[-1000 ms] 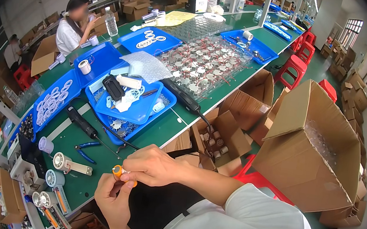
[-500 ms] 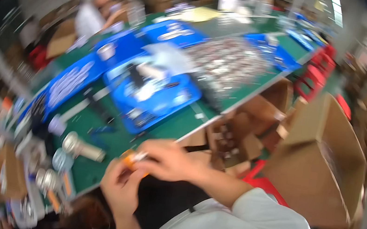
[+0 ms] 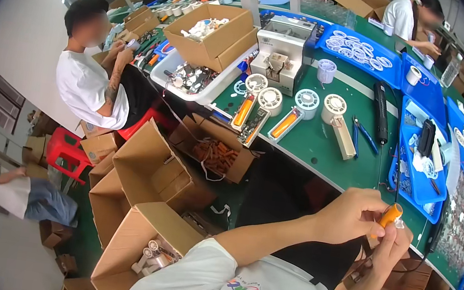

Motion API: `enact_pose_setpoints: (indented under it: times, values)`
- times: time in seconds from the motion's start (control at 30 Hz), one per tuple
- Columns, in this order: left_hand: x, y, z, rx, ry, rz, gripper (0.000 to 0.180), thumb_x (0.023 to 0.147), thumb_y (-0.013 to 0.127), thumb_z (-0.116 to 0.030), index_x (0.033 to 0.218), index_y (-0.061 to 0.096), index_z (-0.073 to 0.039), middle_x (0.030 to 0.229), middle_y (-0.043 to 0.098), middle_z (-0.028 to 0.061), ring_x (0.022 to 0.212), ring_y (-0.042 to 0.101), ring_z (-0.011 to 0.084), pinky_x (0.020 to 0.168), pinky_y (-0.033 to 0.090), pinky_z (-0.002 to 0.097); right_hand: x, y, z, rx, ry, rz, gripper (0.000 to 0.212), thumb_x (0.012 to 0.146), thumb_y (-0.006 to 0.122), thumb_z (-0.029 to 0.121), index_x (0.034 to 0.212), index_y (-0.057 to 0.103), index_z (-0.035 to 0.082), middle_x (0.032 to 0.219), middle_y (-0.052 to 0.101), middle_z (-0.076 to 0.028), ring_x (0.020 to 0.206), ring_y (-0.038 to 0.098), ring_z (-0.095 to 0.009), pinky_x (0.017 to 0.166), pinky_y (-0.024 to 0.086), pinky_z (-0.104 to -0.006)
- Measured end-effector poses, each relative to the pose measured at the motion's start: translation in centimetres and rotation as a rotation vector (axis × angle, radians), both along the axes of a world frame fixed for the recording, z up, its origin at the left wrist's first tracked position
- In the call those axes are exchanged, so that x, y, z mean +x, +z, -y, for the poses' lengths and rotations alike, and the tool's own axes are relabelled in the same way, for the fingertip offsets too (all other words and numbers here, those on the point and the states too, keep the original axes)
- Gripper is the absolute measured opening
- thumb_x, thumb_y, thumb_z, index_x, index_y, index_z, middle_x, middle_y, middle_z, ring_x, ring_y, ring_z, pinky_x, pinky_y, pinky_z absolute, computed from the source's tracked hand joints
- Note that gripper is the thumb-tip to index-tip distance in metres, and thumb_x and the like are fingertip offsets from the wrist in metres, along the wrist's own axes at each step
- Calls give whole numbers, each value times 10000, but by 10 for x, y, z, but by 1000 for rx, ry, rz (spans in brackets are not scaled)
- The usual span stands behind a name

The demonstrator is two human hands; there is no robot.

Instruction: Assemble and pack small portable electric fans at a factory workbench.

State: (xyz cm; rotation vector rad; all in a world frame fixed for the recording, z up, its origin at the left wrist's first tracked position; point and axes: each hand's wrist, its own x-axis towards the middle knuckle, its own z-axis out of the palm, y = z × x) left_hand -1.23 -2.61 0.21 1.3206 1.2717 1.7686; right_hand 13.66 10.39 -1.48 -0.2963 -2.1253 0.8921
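Note:
An orange cylindrical battery cell [image 3: 392, 214] with a small white piece at its side is held at the table's near edge. My left hand [image 3: 352, 216] pinches it from the left, fingers closed. My right hand [image 3: 393, 246] is closed round its lower part and the white piece. Beyond the hands lie blue-handled pliers [image 3: 365, 138] and a black electric screwdriver [image 3: 380, 113]. To the left are a fan body [image 3: 341, 128] and opened handheld fans [image 3: 287, 123] with orange cells in their handles.
A blue tray of parts [image 3: 436, 203] lies beyond my hands. A grey machine [image 3: 283, 57] and a white bin [image 3: 177, 94] stand farther left. Cardboard boxes [image 3: 147, 154] and a box of orange cells [image 3: 233, 175] crowd the floor. A co-worker [image 3: 97, 72] sits at left.
The view has swung left, bringing the fans, bin and seated co-worker into sight and shifting my hands rightward in the picture. Both hands still hold the orange cell.

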Motion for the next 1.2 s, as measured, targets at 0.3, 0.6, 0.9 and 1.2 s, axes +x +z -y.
enact_pose_setpoints:
  times: [0.3, 0.6, 0.9, 1.2]
  values:
    - [2, -9, -11, -67, -68, 273, 251, 941, 741, -49, 1169, 700, 47, 1061, 664, 76, 950, 673, 138, 830, 566, 283, -13, 3, 16, -216, -4, -170, 248, 1030, 576, 144, 896, 726, -2, 751, 674, -118, 667, 649, -211, 621, 507, -344]
    - [10, -13, -22, 36, -77, 220, 420, 919, 784, -150, 1240, 655, 88, 1137, 688, 69, 1039, 646, 145, 881, 497, 262, -7, 9, 8, -381, 79, -216, 391, 1091, 535, 240, 797, 600, -10, 648, 561, -70, 565, 500, -144, 545, 390, -334]
    - [4, -18, -14, 43, 56, 235, 423, 916, 767, -104, 1270, 640, 91, 1160, 642, 81, 1067, 652, 166, 944, 520, 294, -10, 18, 7, -701, 202, -125, 406, 1078, 583, 273, 774, 570, 3, 665, 509, 26, 626, 444, -42, 558, 381, -270]
    - [-3, -8, -16, -28, 9, 120, 376, 923, 732, -7, 1273, 650, 104, 1190, 623, 86, 1083, 636, 160, 966, 511, 297, 9, 22, 5, -417, 120, -15, 205, 933, 712, 149, 863, 580, 9, 707, 558, -56, 626, 561, -119, 554, 416, -314]
